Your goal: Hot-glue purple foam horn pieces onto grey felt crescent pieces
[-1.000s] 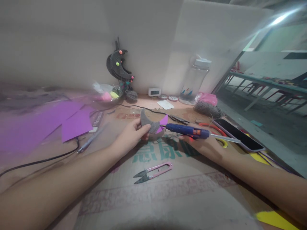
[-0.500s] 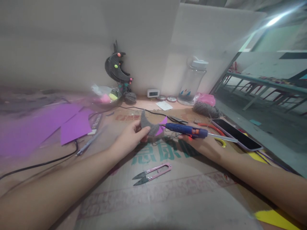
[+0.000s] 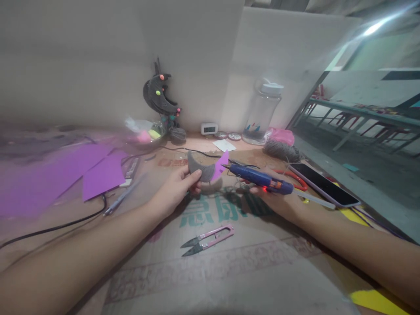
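Observation:
Between thumb and fingers, my left hand (image 3: 183, 181) pinches a crescent moon cutout (image 3: 205, 171); grey yarn covers its left and middle part, while the right tip is bare purple. My right hand (image 3: 267, 192) is closed around a blue glue gun (image 3: 259, 176) with a lit red light and a glue stick (image 3: 315, 199) poking out of its back. The nozzle points left, close beside the purple tip; whether it touches is hard to tell. Loose yarn hangs near my right fingers. Pink-handled thread snips (image 3: 208, 240) lie in front of both hands.
Purple sheets (image 3: 103, 175) and a pen (image 3: 120, 201) lie left. Along the back are a decorated grey moon (image 3: 157, 94), a small clock (image 3: 209, 128), a bottle (image 3: 262, 113) and grey yarn (image 3: 282, 150). A phone (image 3: 323, 183) and red-handled pliers (image 3: 292, 177) lie right.
The glue gun's nozzle has moved off the yarn edge, shifting right and tilting. The crescent has turned slightly and moved a little left, showing more of its purple tip.

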The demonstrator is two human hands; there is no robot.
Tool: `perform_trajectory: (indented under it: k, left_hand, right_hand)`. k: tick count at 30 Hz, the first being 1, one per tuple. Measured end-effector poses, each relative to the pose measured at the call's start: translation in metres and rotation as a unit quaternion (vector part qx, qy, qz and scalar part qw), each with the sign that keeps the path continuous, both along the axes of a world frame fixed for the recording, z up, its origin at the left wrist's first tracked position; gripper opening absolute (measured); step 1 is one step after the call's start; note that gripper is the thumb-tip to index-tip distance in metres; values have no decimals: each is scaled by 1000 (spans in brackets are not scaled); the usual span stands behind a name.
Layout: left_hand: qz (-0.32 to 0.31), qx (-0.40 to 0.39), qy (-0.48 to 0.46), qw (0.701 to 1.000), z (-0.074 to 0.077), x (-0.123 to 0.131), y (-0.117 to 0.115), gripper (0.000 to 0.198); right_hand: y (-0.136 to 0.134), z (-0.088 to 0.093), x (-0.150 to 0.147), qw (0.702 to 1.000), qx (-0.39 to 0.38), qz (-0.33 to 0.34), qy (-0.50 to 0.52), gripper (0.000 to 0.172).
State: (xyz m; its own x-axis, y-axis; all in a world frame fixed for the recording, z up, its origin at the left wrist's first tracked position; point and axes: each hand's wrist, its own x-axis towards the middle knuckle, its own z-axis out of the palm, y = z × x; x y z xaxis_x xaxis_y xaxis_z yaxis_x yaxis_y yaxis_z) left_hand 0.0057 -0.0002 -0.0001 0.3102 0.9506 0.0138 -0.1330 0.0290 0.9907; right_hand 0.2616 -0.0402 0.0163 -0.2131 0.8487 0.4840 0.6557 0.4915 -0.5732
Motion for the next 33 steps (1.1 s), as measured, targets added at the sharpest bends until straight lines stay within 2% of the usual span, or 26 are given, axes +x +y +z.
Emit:
perform_trajectory:
  k: [6, 13, 18, 26, 33]
  left_hand:
    - [-4, -6, -15, 1000, -1, -1, 1, 23]
    - [4, 4, 5, 1000, 2, 0, -1, 22]
    - [8, 8, 4, 1000, 2, 0, -1, 22]
    - [19, -1, -12, 1000, 3, 2, -1, 18]
    - [12, -2, -12, 1000, 1, 1, 0, 19]
  right_hand:
    - [-2, 2, -1, 999, -10, 16, -35, 26]
    - [0, -2, -2, 999, 3, 9, -41, 17]
    - [1, -3, -1, 999, -6, -2, -54, 16]
    - [-1, 1, -4, 995, -41, 50, -69, 19]
    - [0, -3, -4, 997, -24, 12, -78, 22]
